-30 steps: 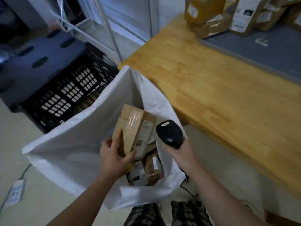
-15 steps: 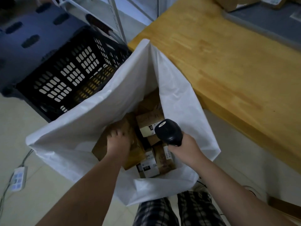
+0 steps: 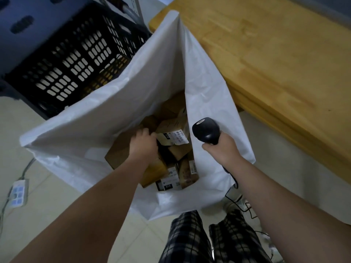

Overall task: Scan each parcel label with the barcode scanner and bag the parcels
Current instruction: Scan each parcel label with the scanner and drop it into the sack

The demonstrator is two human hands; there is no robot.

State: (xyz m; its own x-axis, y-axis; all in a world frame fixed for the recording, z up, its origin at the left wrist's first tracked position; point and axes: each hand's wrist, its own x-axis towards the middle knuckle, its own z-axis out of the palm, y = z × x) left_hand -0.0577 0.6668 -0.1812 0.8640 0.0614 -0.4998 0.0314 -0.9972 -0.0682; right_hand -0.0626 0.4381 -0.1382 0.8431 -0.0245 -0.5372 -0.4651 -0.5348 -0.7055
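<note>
A flat brown cardboard parcel lies inside the open white bag, on top of smaller parcels with white barcode labels. The left hand reaches in, its fingers curled over the parcel's far edge. The right hand grips the black barcode scanner above the bag's right rim. The bag's mouth gapes wide. The wooden counter stands just beside it on the right, a black slotted crate behind on the left, and a power strip lies on the floor.

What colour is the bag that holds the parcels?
The bag is plain white; the head view shows it best.
</note>
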